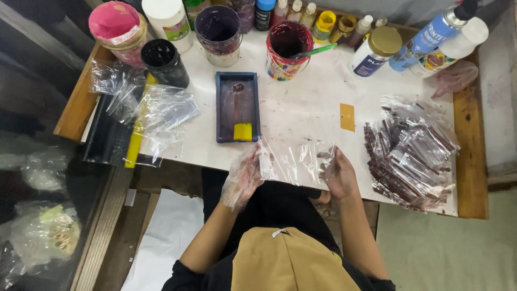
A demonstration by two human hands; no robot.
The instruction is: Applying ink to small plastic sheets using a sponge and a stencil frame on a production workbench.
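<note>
Both hands hold a clear plastic bag (293, 161) stretched between them at the near edge of the white table (301, 102). My left hand (242, 175), covered in a thin stained plastic glove, grips the bag's left side. My right hand (339, 172), bare, pinches its right side. Just beyond the bag lies a blue rectangular tray (237, 105) smeared with dark paint, with a small yellow scraper (243, 131) at its near end.
A heap of packed dark sticks in clear bags (409, 153) lies at the right. Loose clear bags (145, 108) sit at the left over a black and yellow tool. Paint pots, a stained cup (288, 48) with a green stick, and bottles line the far edge.
</note>
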